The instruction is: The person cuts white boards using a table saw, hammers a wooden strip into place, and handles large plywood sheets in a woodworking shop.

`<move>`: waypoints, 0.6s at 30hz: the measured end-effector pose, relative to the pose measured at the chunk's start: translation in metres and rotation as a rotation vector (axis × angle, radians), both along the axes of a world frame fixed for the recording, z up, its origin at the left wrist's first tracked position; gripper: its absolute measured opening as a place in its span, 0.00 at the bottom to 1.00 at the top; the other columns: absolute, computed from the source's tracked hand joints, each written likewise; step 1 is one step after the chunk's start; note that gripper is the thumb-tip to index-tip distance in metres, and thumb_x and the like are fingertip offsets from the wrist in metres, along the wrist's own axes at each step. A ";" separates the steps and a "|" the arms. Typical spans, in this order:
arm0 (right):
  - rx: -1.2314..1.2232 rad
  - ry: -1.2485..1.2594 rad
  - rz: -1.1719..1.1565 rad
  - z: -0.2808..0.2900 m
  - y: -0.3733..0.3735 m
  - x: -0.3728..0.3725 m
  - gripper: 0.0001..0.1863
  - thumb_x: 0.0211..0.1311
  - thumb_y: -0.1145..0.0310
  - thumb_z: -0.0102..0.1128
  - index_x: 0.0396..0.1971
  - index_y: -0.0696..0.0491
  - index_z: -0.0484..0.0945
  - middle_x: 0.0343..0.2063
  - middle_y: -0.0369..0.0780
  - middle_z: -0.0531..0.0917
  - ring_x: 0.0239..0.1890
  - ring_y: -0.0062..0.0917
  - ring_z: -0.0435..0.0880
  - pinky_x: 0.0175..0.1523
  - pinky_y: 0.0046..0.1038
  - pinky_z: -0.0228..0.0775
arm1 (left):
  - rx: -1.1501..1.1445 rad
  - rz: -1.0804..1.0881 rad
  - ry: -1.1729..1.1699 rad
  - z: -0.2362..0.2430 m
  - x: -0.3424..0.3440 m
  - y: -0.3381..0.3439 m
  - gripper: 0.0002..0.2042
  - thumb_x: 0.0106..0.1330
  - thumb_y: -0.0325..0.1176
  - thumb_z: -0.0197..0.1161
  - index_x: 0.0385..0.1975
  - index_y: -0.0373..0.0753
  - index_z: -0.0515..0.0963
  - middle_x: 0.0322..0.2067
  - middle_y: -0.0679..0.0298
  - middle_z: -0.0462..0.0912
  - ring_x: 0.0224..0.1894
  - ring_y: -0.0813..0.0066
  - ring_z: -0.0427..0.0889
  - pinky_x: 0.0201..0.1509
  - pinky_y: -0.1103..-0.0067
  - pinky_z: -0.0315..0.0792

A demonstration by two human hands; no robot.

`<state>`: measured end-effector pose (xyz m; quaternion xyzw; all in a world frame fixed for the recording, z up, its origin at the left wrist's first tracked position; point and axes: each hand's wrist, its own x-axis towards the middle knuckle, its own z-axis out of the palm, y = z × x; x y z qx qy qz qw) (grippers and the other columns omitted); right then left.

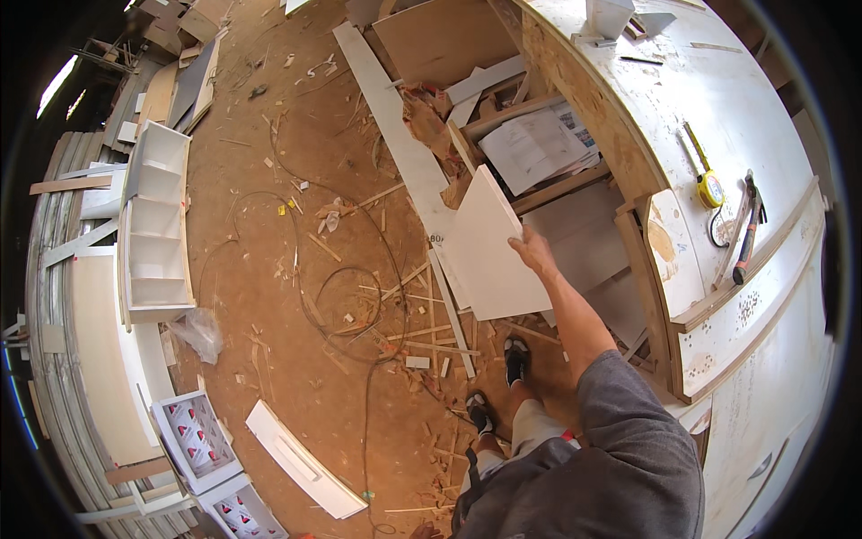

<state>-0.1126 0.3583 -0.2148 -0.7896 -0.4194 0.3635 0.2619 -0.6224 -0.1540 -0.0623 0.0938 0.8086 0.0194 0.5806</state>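
My right hand [534, 251] grips the right edge of a white rectangular board [489, 251]. I hold it tilted on edge above the floor, just in front of the open underside of a large workbench [718, 99]. My forearm reaches forward from a grey sleeve at the lower right. My left hand is out of sight. Both my feet in dark shoes [514, 357] stand on the scrap-strewn floor below the board.
A yellow tape measure [709, 187] and a hammer [747, 235] lie on the workbench top. Papers [537, 145] rest on its lower shelf. A long white plank [395, 126], wood offcuts and a looping cable [359, 305] cover the floor. A white shelf unit [157, 225] and a white panel [303, 458] lie at left.
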 end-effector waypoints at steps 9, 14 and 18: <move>-0.069 -0.157 -0.006 -0.011 0.016 0.040 0.24 0.57 0.62 0.61 0.52 0.56 0.69 0.43 0.51 0.80 0.46 0.47 0.80 0.51 0.44 0.71 | 0.151 -0.107 -0.013 0.004 0.044 0.089 0.14 0.71 0.39 0.50 0.52 0.41 0.71 0.36 0.63 0.78 0.33 0.74 0.79 0.32 0.77 0.74; -0.053 -0.298 -0.045 -0.010 0.001 0.043 0.25 0.56 0.63 0.62 0.53 0.53 0.68 0.47 0.48 0.77 0.48 0.46 0.78 0.50 0.46 0.72 | 0.198 -0.180 -0.026 0.004 0.037 0.107 0.14 0.71 0.39 0.51 0.51 0.41 0.72 0.37 0.63 0.78 0.34 0.75 0.79 0.33 0.78 0.74; 0.066 -0.325 -0.145 0.019 -0.022 0.034 0.27 0.56 0.65 0.62 0.56 0.53 0.67 0.52 0.48 0.73 0.53 0.45 0.73 0.53 0.44 0.71 | 0.242 -0.259 -0.051 -0.010 0.022 0.114 0.14 0.70 0.39 0.51 0.51 0.41 0.73 0.38 0.63 0.78 0.35 0.75 0.79 0.33 0.78 0.74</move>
